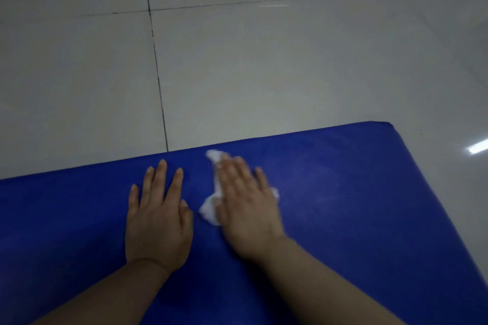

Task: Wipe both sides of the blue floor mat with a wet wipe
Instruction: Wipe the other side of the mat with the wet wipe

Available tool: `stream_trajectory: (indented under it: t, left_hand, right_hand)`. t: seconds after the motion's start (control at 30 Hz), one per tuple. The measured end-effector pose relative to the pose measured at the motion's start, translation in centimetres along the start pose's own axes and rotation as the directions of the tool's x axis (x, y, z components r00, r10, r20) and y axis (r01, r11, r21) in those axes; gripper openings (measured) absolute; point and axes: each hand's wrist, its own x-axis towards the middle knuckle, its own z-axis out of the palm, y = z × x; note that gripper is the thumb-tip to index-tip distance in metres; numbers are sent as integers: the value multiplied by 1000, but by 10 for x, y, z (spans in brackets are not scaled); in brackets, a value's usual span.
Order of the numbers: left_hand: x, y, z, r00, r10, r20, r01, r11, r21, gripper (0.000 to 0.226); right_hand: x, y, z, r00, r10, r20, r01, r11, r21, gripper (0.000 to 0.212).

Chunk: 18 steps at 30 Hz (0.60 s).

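Blue mat (343, 206) lies flat on the tiled floor (237, 60), filling the lower part of the view, far edge and right corner visible. Left hand (158, 221) rests flat on the mat, fingers straight and spread, holding nothing, likely bracing the mat. Right hand (245, 208) is just beside it to the right, palm down, fingers straight and pressing the white wet wipe (210, 212) onto the mat, not clenched round it. Wipe is crumpled, poking out past the fingertips and at the thumb side, with a bit showing at the little-finger side too. Right hand is blurred, so a wiping stroke is probably underway.

Judgement: top face is being wiped near the far edge; whether the underside is done cannot be told.

Handling: mat looks thick and padded with a smooth, slightly shiny cover, probably vinyl-like, so likely soft but holding its shape, and slick once damp. Bracing hand could slide on wet patches. For flipping, best hold is probably the far edge or the right corner, fingers tucked under the rim, both hands apart along one edge. Weight looks moderate, hard to judge. Wipe is thin, limp and light; it bunches under the palm, so flat pressure keeps it moving with the hand better than pinching.
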Motion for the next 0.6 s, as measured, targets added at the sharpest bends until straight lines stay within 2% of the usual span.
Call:
stream_trajectory:
  t: [0.03, 0.1, 0.17, 0.23, 0.27, 0.3, 0.37, 0.43, 0.5, 0.6]
  left_hand:
    - [0, 0, 0, 1000, -1, -6, 1, 1000, -3, 59]
    - [0, 3, 0, 1000, -3, -9, 3, 1000, 2, 59]
    - [0, 4, 1, 1000, -15, -9, 15, 1000, 0, 59]
    - [1, 3, 1, 1000, -17, -12, 17, 1000, 4, 59]
    - [1, 3, 1, 1000, -11, -14, 12, 1000, 10, 59]
    - [0, 4, 2, 1000, -5, -15, 5, 1000, 12, 59]
    - [0, 2, 2, 1000, 4, -17, -4, 1000, -1, 60]
    - [0, 1, 3, 1000, 10, -29, -10, 1000, -14, 60]
    - [-1, 0, 3, 999, 11, -34, -12, 1000, -13, 60]
    - [0, 2, 2, 1000, 8, -29, -8, 1000, -2, 61]
  right_hand:
    - [-6, 29, -6, 998, 63, 23, -62, 997, -33, 62]
    - [-24, 99, -20, 961, 276, -27, -277, 957, -89, 64]
    - [-36, 152, -35, 861, 508, -12, -505, 853, -131, 70]
    - [-32, 157, -37, 785, 619, 11, -611, 778, -147, 69]
    - [-25, 140, -36, 797, 604, -11, -599, 788, -138, 66]
    - [-18, 117, -32, 855, 518, -39, -518, 845, -130, 63]
    - [-11, 64, -17, 975, 216, -45, -220, 970, -109, 61]
    - [-11, 47, -11, 1000, 12, 25, -10, 996, -86, 59]
    - [-10, 80, -16, 999, 0, 40, 5, 992, -130, 58]
    - [-18, 143, -28, 987, 156, 26, -149, 972, -183, 65]
